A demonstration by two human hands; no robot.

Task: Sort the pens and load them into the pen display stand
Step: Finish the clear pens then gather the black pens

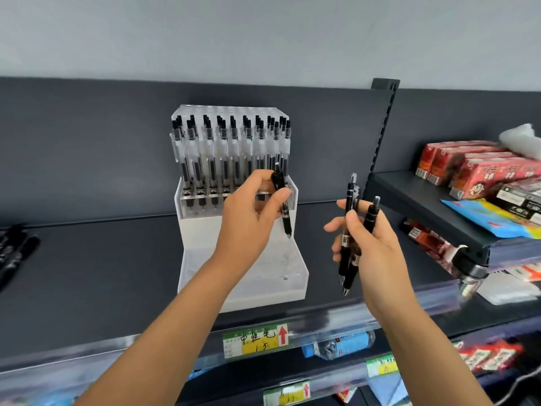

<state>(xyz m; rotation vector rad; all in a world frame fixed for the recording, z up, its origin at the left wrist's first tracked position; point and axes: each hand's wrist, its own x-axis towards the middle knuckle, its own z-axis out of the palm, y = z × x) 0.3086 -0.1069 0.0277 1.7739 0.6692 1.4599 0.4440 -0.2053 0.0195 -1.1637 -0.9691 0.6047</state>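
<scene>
A white stepped pen display stand (202,276) sits on the dark shelf. Its top tier holds several clear pens with black caps (222,148). My left hand (248,224) pinches one black pen (282,203), tip down, in front of the stand's middle tier at its right side. My right hand (371,244), to the right of the stand, grips a small bunch of black pens (351,230), their tips pointing down. The stand's lower front tier shows no pens.
More black pens (14,253) lie at the shelf's left edge. Red snack boxes (468,168) and a blue packet (491,218) fill a higher shelf at the right. A price label (254,341) hangs on the shelf's front rail, above a water bottle (339,345).
</scene>
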